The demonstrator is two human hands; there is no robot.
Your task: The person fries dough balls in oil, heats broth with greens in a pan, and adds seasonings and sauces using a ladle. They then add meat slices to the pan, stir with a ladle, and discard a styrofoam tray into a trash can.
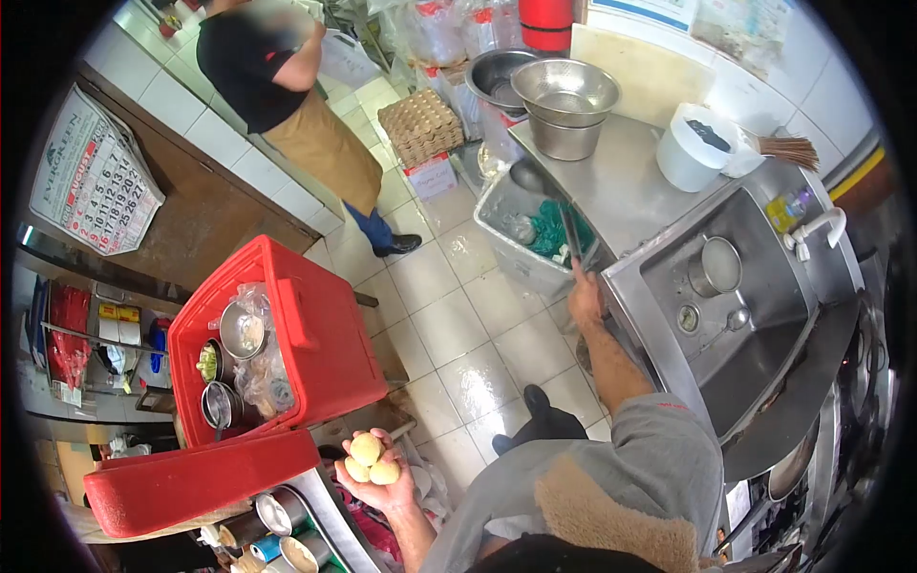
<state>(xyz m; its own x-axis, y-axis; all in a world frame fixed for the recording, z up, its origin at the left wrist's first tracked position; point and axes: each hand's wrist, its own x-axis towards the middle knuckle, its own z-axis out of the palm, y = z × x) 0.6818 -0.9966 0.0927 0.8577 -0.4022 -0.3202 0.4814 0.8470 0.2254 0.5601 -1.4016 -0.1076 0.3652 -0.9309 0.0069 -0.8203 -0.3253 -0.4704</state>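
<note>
Resting in the left hand (390, 489), three yellowish balls (369, 460) against its fingers (384, 435).

Floor (468, 325) passable between red cooler (330, 344) and bin (523, 258); person in apron (320, 153) stands at far end. Ladle (570, 229) cuts across bin opening. Sink (764, 358) reachable from above; pot (714, 266), spoon (734, 321) inside, tap (820, 229) at corner.
</note>
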